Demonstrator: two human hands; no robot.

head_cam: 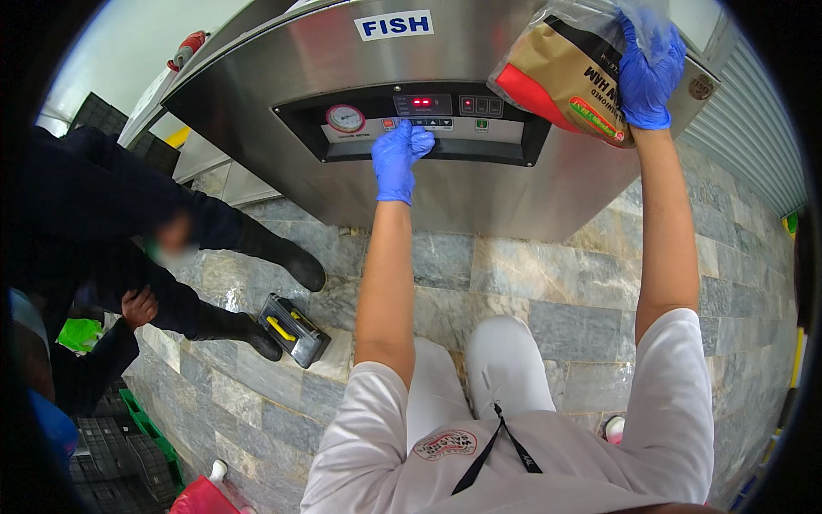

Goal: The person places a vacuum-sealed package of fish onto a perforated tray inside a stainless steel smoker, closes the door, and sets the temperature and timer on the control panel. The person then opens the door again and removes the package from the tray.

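In front of me stands a stainless-steel vacuum packing machine [449,205] with a recessed control panel [462,152]. My left hand [398,160], in a blue glove, is at the panel's button row with its fingers curled in and nothing visibly held. The index fingertip is on or just before a button; contact is partly hidden. A round dial gauge [345,118] sits left of it, and a red-lit display [422,102] above it. My right hand [652,77], also gloved, grips a printed plastic food bag [559,70] by its clear upper part, over the machine's right side.
A person in dark clothes and black rubber boots [282,257] is close on the left. A toolbox with a yellow handle [294,331] lies on the tiled floor [501,270] by the boots. Black crates [125,456] stand at lower left; a corrugated panel [748,122] is at right.
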